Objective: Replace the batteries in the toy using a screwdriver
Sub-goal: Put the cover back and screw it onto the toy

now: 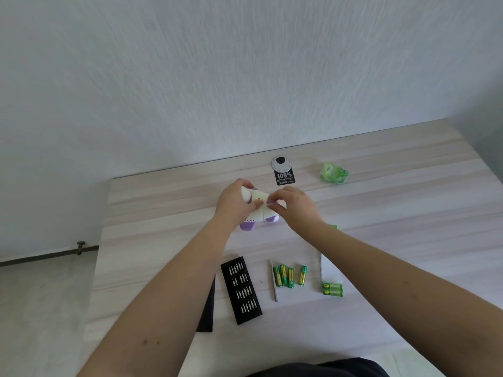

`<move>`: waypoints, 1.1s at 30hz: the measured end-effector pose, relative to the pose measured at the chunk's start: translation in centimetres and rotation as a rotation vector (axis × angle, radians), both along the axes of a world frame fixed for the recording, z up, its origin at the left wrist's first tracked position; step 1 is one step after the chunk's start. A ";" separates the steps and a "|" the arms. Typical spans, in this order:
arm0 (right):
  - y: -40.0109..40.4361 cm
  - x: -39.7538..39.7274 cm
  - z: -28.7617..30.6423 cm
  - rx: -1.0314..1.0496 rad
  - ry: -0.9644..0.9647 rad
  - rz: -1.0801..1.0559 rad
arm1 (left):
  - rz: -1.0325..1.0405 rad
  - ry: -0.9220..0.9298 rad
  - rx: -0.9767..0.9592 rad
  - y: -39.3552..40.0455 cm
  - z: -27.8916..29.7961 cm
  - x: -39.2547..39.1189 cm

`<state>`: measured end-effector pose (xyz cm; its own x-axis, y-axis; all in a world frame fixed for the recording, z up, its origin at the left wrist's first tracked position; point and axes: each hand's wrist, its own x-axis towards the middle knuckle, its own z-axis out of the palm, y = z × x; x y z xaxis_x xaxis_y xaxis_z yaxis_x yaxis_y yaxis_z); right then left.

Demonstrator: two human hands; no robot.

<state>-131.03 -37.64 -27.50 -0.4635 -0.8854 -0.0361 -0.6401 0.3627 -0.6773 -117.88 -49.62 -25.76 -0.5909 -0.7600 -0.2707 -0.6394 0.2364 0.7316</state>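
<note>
Left hand [234, 204] grips white/purple toy [260, 212] from its left side, fingers curled round the body. Right hand [295, 206] pinches at toy's top w/ fingertips; what it pinches is hidden. Toy sits mid-counter [394, 213]. Loose batteries [288, 276], screwdriver [274, 281] & bit case [241, 289] lie nearer the person, untouched.

Toy [261, 213] white, purple; batteries [284, 276] green-yellow; bit case [241, 291] black; table [394, 213] pale woodgrain.

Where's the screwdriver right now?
In the head view the screwdriver lies flat on the table, untouched, between the black bit tray on its left and the loose green batteries on its right.
</note>
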 end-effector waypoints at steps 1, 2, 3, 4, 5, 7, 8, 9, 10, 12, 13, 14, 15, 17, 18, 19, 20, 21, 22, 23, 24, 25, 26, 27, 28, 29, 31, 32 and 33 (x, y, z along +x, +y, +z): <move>0.0 -0.2 0.0 0.012 -0.064 -0.013 | -0.016 -0.008 0.010 -0.2 0.1 0.1; 0.1 -0.5 0.0 0.022 -0.117 -0.035 | -0.030 -0.012 0.023 -0.3 0.3 0.1; -0.1 -0.6 0.0 0.039 -0.164 -0.057 | -0.043 -0.016 0.036 -0.4 0.4 0.1; -0.3 -0.6 0.0 0.061 -0.209 -0.077 | -0.054 -0.024 0.045 -0.5 0.7 0.2; -0.5 -0.5 0.0 0.084 -0.263 -0.095 | -0.060 -0.033 0.049 -0.4 0.9 0.1; -1.2 -0.2 0.1 0.116 -0.412 -0.142 | -0.064 -0.038 0.037 -0.3 1.3 0.2; -1.5 -0.1 0.2 0.135 -0.496 -0.159 | -0.068 -0.039 0.026 -0.2 1.4 0.2; -1.8 0.0 0.3 0.158 -0.564 -0.166 | -0.072 -0.037 0.019 -0.1 1.4 0.2; -2.1 0.1 0.3 0.182 -0.610 -0.161 | -0.076 -0.034 0.012 -0.1 1.4 0.3; -2.5 0.3 0.4 0.216 -0.674 -0.132 | -0.088 -0.030 0.006 -0.1 1.4 0.4; -2.7 0.4 0.5 0.225 -0.694 -0.119 | -0.098 -0.028 0.008 -0.2 1.4 0.5; -2.8 0.3 0.5 0.230 -0.704 -0.112 | -0.106 -0.027 0.013 -0.2 1.5 0.6; -2.9 0.2 0.5 0.234 -0.701 -0.107 | -0.110 -0.030 0.021 -0.2 1.6 0.6; -3.1 0.0 0.4 0.237 -0.664 -0.090 | -0.115 -0.026 0.026 -0.3 1.5 0.7; -3.1 -0.1 0.4 0.241 -0.638 -0.081 | -0.116 -0.022 0.021 -0.3 1.4 0.8; -3.1 -0.1 0.3 0.245 -0.618 -0.073 | -0.116 -0.022 0.015 -0.3 1.3 0.8; -3.2 0.0 0.3 0.246 -0.604 -0.071 | -0.114 -0.023 0.010 -0.4 1.2 0.8; -3.2 0.0 0.3 0.245 -0.598 -0.072 | -0.113 -0.022 0.008 -0.4 1.1 0.8; -3.2 0.0 0.3 0.245 -0.604 -0.077 | -0.113 -0.020 0.007 -0.4 1.0 0.8; -3.2 0.0 0.2 0.248 -0.616 -0.081 | -0.115 -0.022 0.004 -0.4 1.0 0.8; -3.2 -0.1 0.0 0.251 -0.630 -0.081 | -0.118 -0.025 0.000 -0.4 1.0 0.8; -3.3 -0.2 -0.1 0.253 -0.641 -0.079 | -0.121 -0.026 -0.004 -0.4 0.9 0.8; -3.3 -0.3 -0.3 0.255 -0.653 -0.077 | -0.124 -0.023 -0.006 -0.5 0.9 0.8; -3.4 -0.4 -0.4 0.259 -0.666 -0.081 | -0.127 -0.019 -0.009 -0.5 0.8 0.9; -3.5 -0.6 -0.5 0.267 -0.681 -0.084 | -0.130 -0.018 -0.013 -0.5 0.8 0.9; -3.6 -0.7 -0.5 0.278 -0.693 -0.087 | -0.133 -0.020 -0.017 -0.5 0.8 0.9; -3.8 -1.0 -0.6 0.318 -0.740 -0.099 | -0.134 -0.021 -0.023 -0.6 0.8 1.0; -4.0 -1.1 -0.5 0.344 -0.778 -0.108 | -0.135 -0.021 -0.025 -0.5 0.8 1.0; -4.2 -1.2 -0.4 0.367 -0.820 -0.115 | -0.135 -0.021 -0.027 -0.5 0.9 1.0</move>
